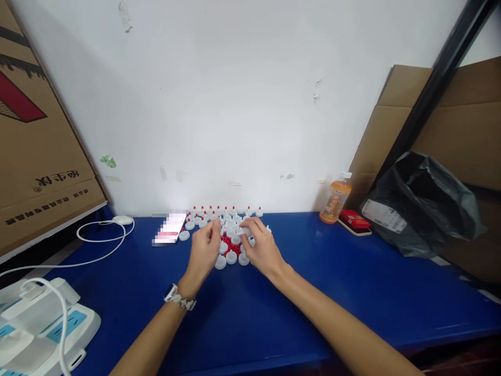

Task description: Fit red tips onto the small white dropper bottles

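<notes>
My left hand [206,248] is closed, fingers curled together beside the pile; whatever it pinches is hidden. My right hand [263,246] has its thumb and fingers bent around a white nozzle cap [246,231] at the pile's right side. Between the hands lie many small red tips [237,249], ringed by white nozzle caps such as the one in front [231,257]. Behind, more white caps without red tips crowd together. Along the back and left stand white caps topped with red tips, one of them a red-tipped cap [259,212] near the wall.
A lit phone [170,228] lies left of the caps. White cable [97,241] and a power strip [84,324] occupy the left. An orange drink bottle [335,198], red pack [354,219] and grey plastic bag [422,209] stand right on the blue table [250,324]. Cardboard flanks both sides.
</notes>
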A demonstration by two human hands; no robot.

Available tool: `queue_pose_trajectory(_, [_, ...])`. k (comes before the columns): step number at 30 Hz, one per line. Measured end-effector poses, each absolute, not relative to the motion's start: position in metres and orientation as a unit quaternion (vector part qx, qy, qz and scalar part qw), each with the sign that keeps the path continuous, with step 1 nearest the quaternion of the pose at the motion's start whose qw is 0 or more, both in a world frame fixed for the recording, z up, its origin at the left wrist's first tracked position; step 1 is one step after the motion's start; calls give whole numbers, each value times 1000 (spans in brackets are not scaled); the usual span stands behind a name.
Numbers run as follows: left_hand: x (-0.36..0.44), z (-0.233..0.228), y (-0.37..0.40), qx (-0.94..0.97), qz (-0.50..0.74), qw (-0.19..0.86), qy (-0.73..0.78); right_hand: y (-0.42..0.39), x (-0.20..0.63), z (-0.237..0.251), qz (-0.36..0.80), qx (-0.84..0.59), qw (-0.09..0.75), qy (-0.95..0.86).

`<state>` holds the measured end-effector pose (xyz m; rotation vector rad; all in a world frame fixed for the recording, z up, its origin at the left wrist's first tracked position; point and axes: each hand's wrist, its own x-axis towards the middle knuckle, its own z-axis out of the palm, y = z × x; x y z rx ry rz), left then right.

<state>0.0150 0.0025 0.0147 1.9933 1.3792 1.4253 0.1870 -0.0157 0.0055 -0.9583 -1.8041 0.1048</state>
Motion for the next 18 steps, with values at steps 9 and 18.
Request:
queue_pose_trajectory(9, [0, 16, 17, 865, 284, 48, 411, 13, 231, 12, 81, -513, 568, -638])
queue_pose_trajectory(18, [34, 26, 44, 851, 339, 79, 394, 85, 274, 12, 145, -611, 454, -632])
